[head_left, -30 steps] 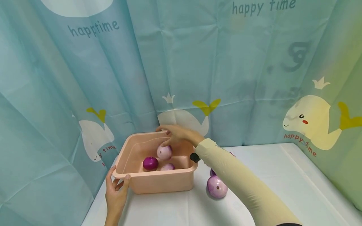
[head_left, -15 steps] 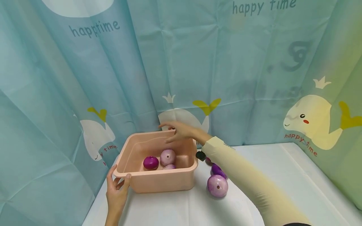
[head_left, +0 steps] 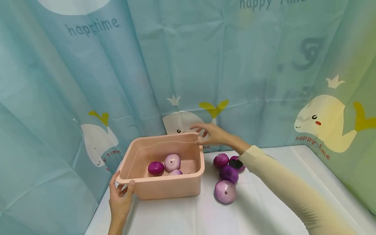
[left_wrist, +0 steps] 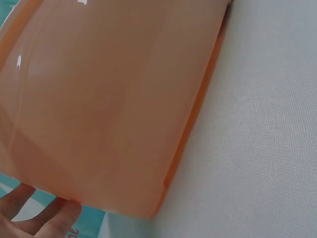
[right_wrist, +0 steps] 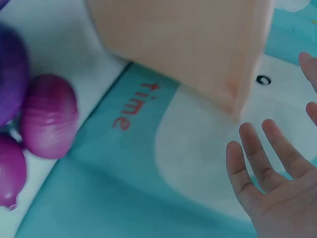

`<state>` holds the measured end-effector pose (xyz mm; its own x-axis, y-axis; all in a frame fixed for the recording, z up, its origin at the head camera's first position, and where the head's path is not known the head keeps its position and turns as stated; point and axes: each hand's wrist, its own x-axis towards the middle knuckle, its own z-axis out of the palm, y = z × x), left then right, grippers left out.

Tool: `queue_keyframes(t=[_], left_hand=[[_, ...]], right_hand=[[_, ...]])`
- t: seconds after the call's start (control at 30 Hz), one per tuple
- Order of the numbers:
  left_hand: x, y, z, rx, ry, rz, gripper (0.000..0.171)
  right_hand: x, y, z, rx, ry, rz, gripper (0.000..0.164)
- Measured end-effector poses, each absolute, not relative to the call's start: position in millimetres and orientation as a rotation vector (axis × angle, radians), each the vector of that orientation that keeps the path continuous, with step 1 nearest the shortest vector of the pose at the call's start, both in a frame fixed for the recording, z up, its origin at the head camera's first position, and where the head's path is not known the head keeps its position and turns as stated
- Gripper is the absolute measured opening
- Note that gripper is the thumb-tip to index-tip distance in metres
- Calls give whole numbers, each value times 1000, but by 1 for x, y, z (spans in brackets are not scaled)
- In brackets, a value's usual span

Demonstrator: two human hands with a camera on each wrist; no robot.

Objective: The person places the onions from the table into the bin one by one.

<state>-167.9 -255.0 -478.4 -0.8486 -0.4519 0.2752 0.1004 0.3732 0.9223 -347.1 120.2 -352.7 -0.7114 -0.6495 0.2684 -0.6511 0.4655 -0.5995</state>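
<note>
A pink plastic basin (head_left: 167, 190) stands on the white table. My left hand (head_left: 119, 205) grips its near left corner, thumb on the front rim; in the left wrist view the fingers (left_wrist: 59, 220) lie along the basin's end. Inside sit a dark purple onion (head_left: 156, 168), a pale purple onion (head_left: 172, 162) and another pale one (head_left: 175, 172) half hidden by the front wall. My right hand (head_left: 215, 134) is at the far right corner of the basin, fingers spread and holding nothing. The right wrist view shows its bare palm (right_wrist: 285, 198).
Right of the basin, several onions form a cluster: a pale one (head_left: 225, 192) in front, a dark purple one (head_left: 228, 175) behind it, and a magenta one (head_left: 221, 160) farther back. A blue whale-print curtain (head_left: 249, 81) hangs behind the table.
My right hand has let go of the pale onion inside the basin and moved right to the far corner. The onions on the table are now less covered by the arm. My left hand stays put.
</note>
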Motion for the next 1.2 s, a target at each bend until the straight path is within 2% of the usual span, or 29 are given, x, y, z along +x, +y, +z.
queue_keyframes(t=[0.3,0.6,1.2], left_hand=[[-167,-256,-479,280,-2130,-1507,70],[-167,-257,-479,279,-2099,-1595,70],[-168,-257,-480,241,-2089,-1571,70]], right_hand=[[-344,165,-372,1091,-2696,1109,63],[-339,187,-387,1071,-2708,1130,62],[-326,236,-455,874,-2813,1181,55]])
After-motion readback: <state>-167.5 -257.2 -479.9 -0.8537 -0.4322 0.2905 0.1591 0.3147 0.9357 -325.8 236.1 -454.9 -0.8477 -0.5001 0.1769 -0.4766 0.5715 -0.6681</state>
